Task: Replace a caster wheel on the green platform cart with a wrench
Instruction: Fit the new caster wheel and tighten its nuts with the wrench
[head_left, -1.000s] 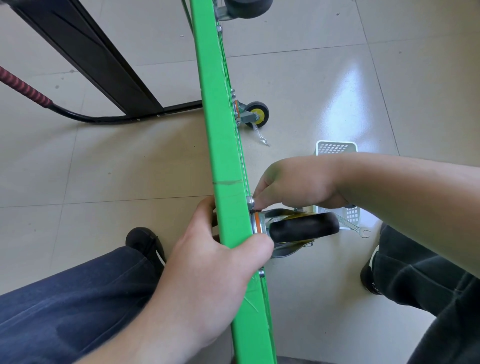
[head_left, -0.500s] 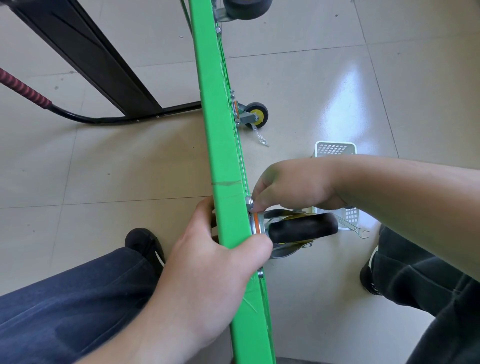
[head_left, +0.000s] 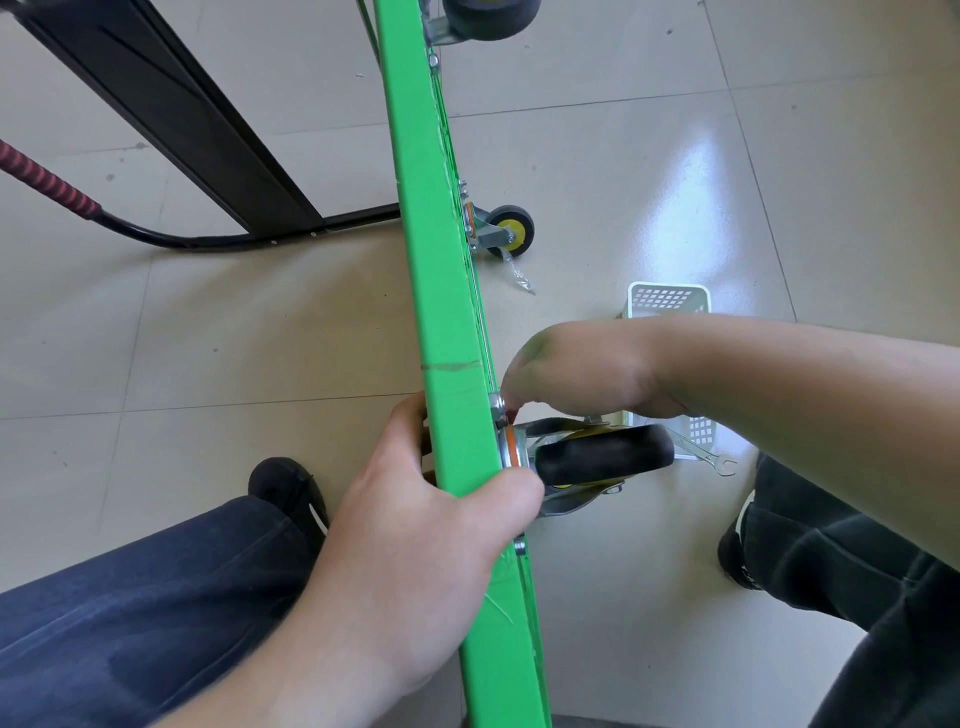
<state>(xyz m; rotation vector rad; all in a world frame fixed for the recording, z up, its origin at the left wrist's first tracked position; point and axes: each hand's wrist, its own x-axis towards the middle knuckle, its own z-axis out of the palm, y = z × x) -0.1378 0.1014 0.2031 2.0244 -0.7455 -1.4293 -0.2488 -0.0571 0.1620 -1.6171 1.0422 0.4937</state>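
Observation:
The green platform cart (head_left: 441, 260) stands on its edge, running up the middle of the view. A black caster wheel (head_left: 605, 453) with a silver bracket sits against its underside near me. My left hand (head_left: 415, 519) grips the cart's edge, thumb on the left face and fingers wrapped over beside the caster's mounting plate. My right hand (head_left: 576, 371) pinches a small silver nut (head_left: 497, 404) at the top of that plate. A silver wrench (head_left: 706, 452) lies on the floor past the wheel.
A white perforated basket (head_left: 667, 299) stands on the tiled floor behind my right forearm. Another caster (head_left: 506, 228) with a yellow hub is mounted farther up the cart, a third at the top edge. The black folded handle frame (head_left: 171, 114) lies left. My knees flank the cart.
Almost nothing has moved. My right fingertips stay on the nut with only a slight shift, and my left hand keeps its grip on the cart.

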